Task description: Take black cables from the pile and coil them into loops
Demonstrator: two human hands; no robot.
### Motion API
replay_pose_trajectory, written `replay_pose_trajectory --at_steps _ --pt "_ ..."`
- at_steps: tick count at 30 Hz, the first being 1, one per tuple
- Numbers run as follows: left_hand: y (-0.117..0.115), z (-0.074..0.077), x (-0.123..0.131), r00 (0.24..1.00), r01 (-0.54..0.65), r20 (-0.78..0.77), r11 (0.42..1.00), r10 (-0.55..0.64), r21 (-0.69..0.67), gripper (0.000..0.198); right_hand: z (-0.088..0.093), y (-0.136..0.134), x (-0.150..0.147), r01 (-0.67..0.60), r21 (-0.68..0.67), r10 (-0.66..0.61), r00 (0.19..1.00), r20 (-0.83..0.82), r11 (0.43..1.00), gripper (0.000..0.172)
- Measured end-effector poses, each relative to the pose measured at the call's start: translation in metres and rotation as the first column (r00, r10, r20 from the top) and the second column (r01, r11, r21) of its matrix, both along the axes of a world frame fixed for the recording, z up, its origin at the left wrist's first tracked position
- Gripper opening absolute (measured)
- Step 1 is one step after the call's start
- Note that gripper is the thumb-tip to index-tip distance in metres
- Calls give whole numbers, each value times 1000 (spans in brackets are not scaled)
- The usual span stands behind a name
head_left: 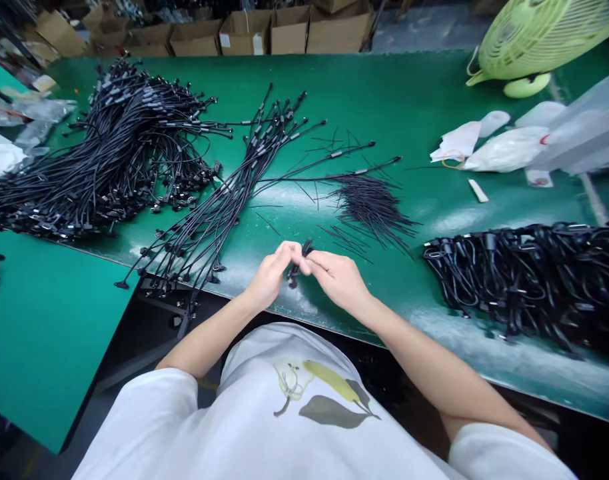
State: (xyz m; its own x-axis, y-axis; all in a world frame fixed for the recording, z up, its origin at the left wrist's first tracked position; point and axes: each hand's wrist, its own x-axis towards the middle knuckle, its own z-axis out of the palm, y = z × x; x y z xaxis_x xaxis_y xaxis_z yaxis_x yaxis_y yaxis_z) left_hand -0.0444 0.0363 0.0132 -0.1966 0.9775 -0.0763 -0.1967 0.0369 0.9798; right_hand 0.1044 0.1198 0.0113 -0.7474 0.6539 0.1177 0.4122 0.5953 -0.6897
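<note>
Close in front of my body, my left hand [273,272] and my right hand [337,277] meet around a small folded black cable [293,275]. Fingers of both hands are closed on it, and its ends poke out above and below them. Much of the cable is hidden by the fingers. Beyond my hands lies a heap of thin black ties [367,203], with some strewn loose around it. A spread of straight black cables [234,187] with connector ends lies to the left of my hands.
A thick pile of black cables [104,147] covers the table's left. Coiled, tied cables [509,273] lie in a row at right. Plastic bags [514,147] and a yellow-green fan [539,40] stand at far right. Cardboard boxes [247,33] line the back.
</note>
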Motion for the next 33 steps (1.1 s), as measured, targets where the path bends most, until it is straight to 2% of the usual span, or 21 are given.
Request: replay_pose_trajectory --at_steps 2,4,5,7,9,10,13,15,17,19,21,22,23,24,26,27,28,29,30,31,33 --pt "-6 -1 -1 966 82 -245 997 -79 2 68 1 6 6 62 31 -63 998 13 998 32" --pt "-6 -8 0 934 107 -334 992 -124 -69 69 5 5 9 95 86 -94 995 -17 992 32" --pt "-4 -12 0 947 96 -295 988 -127 -117 70 7 1 9 74 110 -71 997 -35 991 32" --pt "2 -19 -1 988 102 -93 971 -124 -215 78 11 -10 6 -17 136 24 999 -44 991 34" --pt "6 -16 -6 994 95 75 967 -79 -238 85 10 -21 2 -137 88 139 990 -11 987 35" --pt "5 -11 -10 994 86 90 974 -69 -207 86 8 -23 0 -173 38 173 985 10 984 34" --pt "-3 9 -16 978 176 -105 983 -181 -54 74 1 -19 0 -162 -122 170 984 57 979 33" --pt "-11 15 -12 929 245 -276 968 -248 -45 53 -2 -10 3 -103 -154 115 991 71 983 33" --pt "-17 9 -4 907 130 -396 989 -145 -63 39 -2 -3 5 -35 -98 42 997 65 995 32" --pt "-19 -4 4 908 5 -418 999 -27 -54 53 2 -2 7 25 -19 -25 1000 20 1000 30" --pt "-20 -16 10 930 38 -365 998 -55 -52 55 6 -5 6 30 -54 -33 997 -64 998 29" --pt "-20 -20 12 935 84 -342 995 -94 -43 54 7 -7 4 8 -151 -26 992 -121 988 31" --pt "-20 -21 14 934 117 -338 993 -117 -18 53 7 -9 3 -33 -300 -23 983 -181 953 33" --pt "-20 -21 16 930 126 -350 992 -111 21 55 7 -11 1 -86 -475 -34 970 -240 876 36" --pt "-20 -19 20 931 104 -362 988 -56 114 57 3 -14 -1 -198 -767 -103 940 -325 610 42" --pt "-19 -17 23 939 99 -340 984 -44 145 57 0 -16 -2 -244 -846 -138 928 -345 474 44" --pt "-18 -16 25 956 92 -291 983 -43 157 55 -3 -17 -1 -266 -886 -166 923 -348 381 47" --pt "-16 -15 27 977 81 -209 986 -50 145 51 -6 -17 0 -264 -900 -178 924 -339 346 49" --pt "-14 -14 28 994 62 -100 992 -51 112 48 -9 -18 3 -237 -898 -174 932 -318 370 51" --pt "-12 -14 29 999 35 25 997 -36 65 44 -11 -17 7 -200 -879 -147 946 -288 433 53" --pt "-6 -13 28 963 -32 265 998 46 -57 37 -13 -15 17 -122 -792 -82 974 -212 598 56"
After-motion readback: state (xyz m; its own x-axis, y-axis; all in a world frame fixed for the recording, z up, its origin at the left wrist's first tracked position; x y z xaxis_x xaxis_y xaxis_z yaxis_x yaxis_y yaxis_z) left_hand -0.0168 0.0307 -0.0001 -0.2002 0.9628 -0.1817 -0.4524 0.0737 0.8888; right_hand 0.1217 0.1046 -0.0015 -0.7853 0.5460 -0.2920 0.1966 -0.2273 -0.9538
